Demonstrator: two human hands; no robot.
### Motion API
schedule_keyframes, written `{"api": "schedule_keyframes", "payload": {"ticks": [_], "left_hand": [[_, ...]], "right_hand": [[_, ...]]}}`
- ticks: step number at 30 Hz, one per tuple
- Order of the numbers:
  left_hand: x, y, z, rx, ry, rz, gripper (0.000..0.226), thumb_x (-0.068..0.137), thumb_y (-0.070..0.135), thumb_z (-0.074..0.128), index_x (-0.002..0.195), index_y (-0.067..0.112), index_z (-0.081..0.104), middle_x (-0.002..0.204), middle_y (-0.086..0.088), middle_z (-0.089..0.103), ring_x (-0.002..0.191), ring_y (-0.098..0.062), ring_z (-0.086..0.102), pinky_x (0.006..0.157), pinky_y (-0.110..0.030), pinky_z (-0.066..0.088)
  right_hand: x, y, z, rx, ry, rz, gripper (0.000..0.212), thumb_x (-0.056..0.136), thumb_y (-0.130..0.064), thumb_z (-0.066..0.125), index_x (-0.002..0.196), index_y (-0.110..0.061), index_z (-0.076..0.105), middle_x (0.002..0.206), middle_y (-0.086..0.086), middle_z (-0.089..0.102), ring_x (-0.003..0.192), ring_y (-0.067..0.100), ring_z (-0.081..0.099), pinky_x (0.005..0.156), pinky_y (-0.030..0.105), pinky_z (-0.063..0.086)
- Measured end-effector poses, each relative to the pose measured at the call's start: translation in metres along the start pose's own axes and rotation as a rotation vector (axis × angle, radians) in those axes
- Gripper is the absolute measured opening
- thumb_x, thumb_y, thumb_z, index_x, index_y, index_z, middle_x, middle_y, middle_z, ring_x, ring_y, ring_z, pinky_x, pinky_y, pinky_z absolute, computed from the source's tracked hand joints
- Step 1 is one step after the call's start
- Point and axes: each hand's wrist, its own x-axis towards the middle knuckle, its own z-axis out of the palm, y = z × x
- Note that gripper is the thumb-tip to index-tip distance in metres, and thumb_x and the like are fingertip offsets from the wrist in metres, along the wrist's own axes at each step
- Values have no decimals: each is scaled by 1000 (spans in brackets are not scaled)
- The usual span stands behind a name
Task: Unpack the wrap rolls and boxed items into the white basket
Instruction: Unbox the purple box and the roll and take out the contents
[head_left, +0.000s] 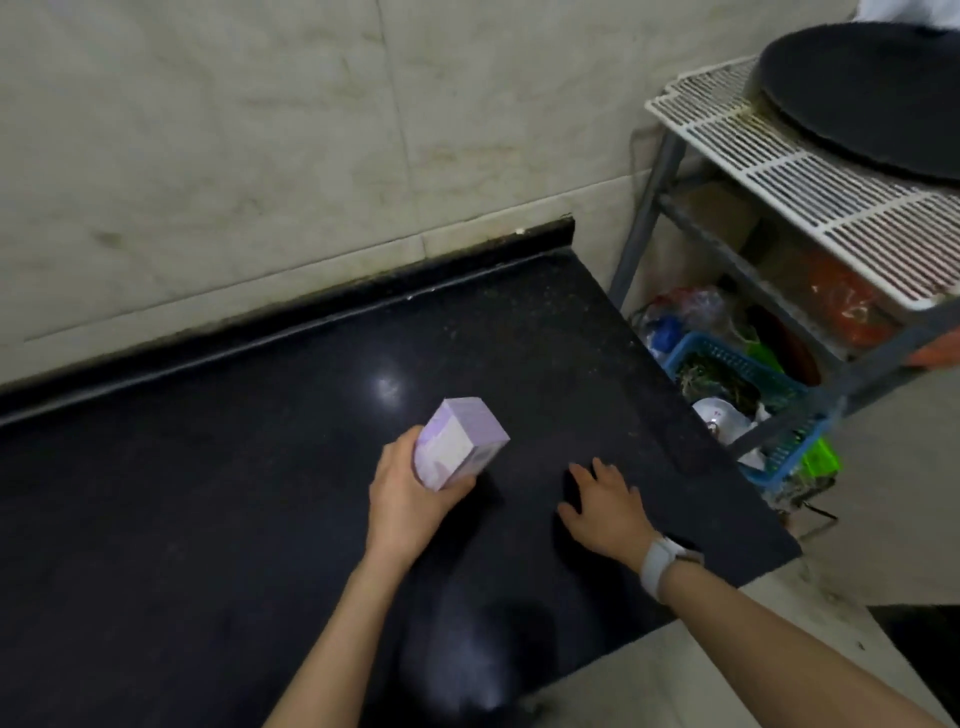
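My left hand (405, 493) grips a small lilac and white box (460, 441), tilted, just above the black stone counter (234, 493) near its middle. My right hand (605, 506), with a white watch on the wrist, hovers flat over the counter to the right of the box, fingers spread and holding nothing. No white basket and no wrap rolls are in view.
A tiled wall runs behind the counter. Beyond the counter's right edge stands a grey metal rack (810, 171) with a white grid shelf and a large black round pan (872, 98) on top. Below it sit a blue basket (737, 374) with greens, dishes and bags.
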Motion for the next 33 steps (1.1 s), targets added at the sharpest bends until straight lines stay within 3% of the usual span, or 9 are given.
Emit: {"api": "schedule_keyframes", "payload": {"ticks": [3,7,10,15,18,20,25,29,33], "left_hand": [[-56,-17,-19,63,122,-2,40,58,41,72,91,44,50,90,22,49,95,-13,52,88,-36,43],[-131,-58,-37,518,304,22,57,63,38,72,114,29,49,107,4,57,109,-20,49,110,-49,22],[-183,-78,-60,646,387,-4,69,55,13,80,112,31,45,109,-1,59,113,-17,41,104,-63,27],[-260,-109,-115,730,457,-153,81,57,17,79,126,33,40,136,-3,42,133,-26,24,106,-62,21],[-297,-133,-157,497,581,-352,90,73,21,71,138,44,14,155,-7,15,143,-26,6,114,-50,9],[-320,-152,-186,254,630,-431,89,79,17,64,143,38,5,156,-5,2,144,-24,5,115,-37,14],[-390,-230,-272,-332,903,-594,62,87,20,58,141,19,27,144,-2,28,130,-22,38,110,-35,33],[-448,-275,-345,-874,985,-672,43,91,32,52,130,17,41,116,-1,57,92,-16,62,70,-30,57],[-481,-302,-398,-1068,1031,-659,28,93,25,49,111,5,56,93,-12,62,62,-12,65,42,-17,49]], "right_hand": [[-26,-35,2,425,66,-143,47,94,-27,46,137,-9,37,142,13,42,131,26,40,111,35,30],[-84,-92,24,814,-276,-312,37,93,-24,48,130,-18,44,113,-2,61,103,16,57,96,38,46],[-124,-119,58,720,-488,-464,50,89,-22,57,134,-24,35,106,-12,54,98,5,56,90,22,49],[-169,-164,121,565,-591,-587,40,82,-12,66,113,-27,46,113,3,54,94,10,57,75,11,50],[-191,-201,158,556,-560,-583,35,82,-17,66,109,-27,48,108,3,55,88,10,57,71,12,49],[-207,-229,185,483,-516,-553,36,81,-27,66,112,-26,49,111,2,57,96,17,58,85,31,52],[-269,-311,265,372,-614,-699,48,79,-25,69,118,-35,45,125,1,53,113,19,54,101,41,46],[-317,-370,321,337,-793,-903,77,75,-7,73,132,-34,31,133,-6,45,122,9,46,106,30,40],[-343,-414,359,181,-850,-1048,77,74,-5,74,129,-35,28,131,-18,41,116,-13,45,104,16,38]]}}
